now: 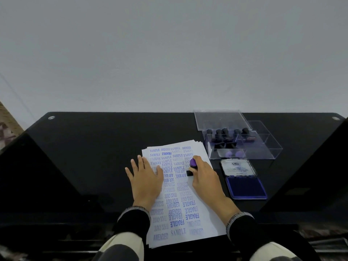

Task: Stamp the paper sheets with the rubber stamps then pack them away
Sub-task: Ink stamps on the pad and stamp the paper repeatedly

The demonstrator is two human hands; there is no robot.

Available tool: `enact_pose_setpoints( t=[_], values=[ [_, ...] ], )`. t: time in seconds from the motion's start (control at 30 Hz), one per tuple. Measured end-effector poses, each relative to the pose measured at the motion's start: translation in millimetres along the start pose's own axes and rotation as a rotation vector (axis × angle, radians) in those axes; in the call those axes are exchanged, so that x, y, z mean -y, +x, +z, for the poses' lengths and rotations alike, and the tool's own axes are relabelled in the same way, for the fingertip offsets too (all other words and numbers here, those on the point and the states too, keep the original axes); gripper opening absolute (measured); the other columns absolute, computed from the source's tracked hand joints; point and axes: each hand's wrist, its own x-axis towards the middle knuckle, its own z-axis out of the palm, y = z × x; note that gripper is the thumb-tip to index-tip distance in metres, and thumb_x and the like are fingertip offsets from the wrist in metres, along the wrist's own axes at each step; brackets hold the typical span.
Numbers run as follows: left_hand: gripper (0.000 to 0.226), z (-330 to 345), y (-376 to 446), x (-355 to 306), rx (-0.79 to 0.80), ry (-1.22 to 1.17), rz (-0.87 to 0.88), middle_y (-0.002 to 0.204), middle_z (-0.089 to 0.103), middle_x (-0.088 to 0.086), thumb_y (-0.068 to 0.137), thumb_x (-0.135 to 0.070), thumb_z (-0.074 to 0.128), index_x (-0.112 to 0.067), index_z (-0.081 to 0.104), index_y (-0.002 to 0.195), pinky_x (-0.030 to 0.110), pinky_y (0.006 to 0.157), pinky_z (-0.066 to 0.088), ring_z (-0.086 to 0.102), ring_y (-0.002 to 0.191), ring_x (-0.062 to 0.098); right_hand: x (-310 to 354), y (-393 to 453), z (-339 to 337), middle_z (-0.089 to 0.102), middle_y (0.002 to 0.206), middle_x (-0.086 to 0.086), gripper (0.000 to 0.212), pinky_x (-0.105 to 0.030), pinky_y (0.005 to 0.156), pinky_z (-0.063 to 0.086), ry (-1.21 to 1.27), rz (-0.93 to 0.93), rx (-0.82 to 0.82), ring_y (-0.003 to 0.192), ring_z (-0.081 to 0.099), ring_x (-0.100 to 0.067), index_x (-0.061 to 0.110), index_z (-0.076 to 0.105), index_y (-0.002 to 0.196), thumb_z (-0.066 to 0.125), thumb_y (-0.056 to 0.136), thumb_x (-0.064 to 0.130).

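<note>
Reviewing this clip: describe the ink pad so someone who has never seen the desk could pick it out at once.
On the black desk, look right of the stamped paper sheets, just nearer the person than the clear plastic box of stamps. The ink pad lies there open, its lid folded back. It is the only flat tray with a deep blue surface.

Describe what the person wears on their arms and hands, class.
Both hands, left hand and right hand, are bare: no gloves or rings visible. Each arm wears a black sleeve ending in a grey speckled knit cuff at the wrist.
</note>
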Motion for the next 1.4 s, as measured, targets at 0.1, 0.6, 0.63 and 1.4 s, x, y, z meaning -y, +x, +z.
enact_pose_setpoints(
  t=[0.1,0.6,0.63,1.4],
  values=[
    [0.070,0.4,-0.1,0.0,-0.003,-0.002,-0.001,0.161,0.006,0.009,0.100,-0.048,0.025,-0.004,0.010,0.152,0.049,0.118,-0.004,-0.003,0.148,0.029,0.3,-0.2,-0.7,0.059,0.093,-0.004,0.029,-0.031,0.065,0.047,0.006,0.007,0.012,0.081,0.054,-0.021,0.011,0.047,0.118,0.054,0.090,0.007],
    [0.071,-0.7,0.1,-1.8,-0.011,-0.012,-0.016,0.161,0.009,0.009,0.099,-0.048,0.027,-0.004,0.012,0.152,0.049,0.118,-0.003,-0.001,0.148,0.029,-13.9,6.4,-25.6,0.064,0.094,-0.002,0.008,-0.018,0.074,0.045,0.703,0.395,-0.053,0.090,0.061,-0.019,0.017,0.050,0.102,0.046,0.098,0.012],
    [0.071,-0.7,0.1,-1.6,-0.013,-0.012,-0.016,0.161,0.009,0.009,0.099,-0.048,0.027,-0.004,0.012,0.152,0.049,0.118,-0.003,-0.001,0.149,0.028,-15.0,5.4,-27.8,0.065,0.094,-0.001,0.010,-0.020,0.078,0.046,0.796,0.432,-0.102,0.092,0.063,-0.019,0.017,0.051,0.101,0.045,0.098,0.010],
    [0.071,-1.4,0.4,-1.8,-0.005,-0.017,-0.019,0.161,0.011,0.010,0.098,-0.048,0.029,-0.004,0.013,0.152,0.050,0.119,0.000,0.001,0.148,0.028,-36.2,42.6,-82.5,0.065,0.102,-0.005,0.016,-0.037,0.088,0.055,1.020,0.519,-0.430,0.098,0.066,-0.023,0.022,0.062,0.097,0.066,0.087,0.011]
  ],
)
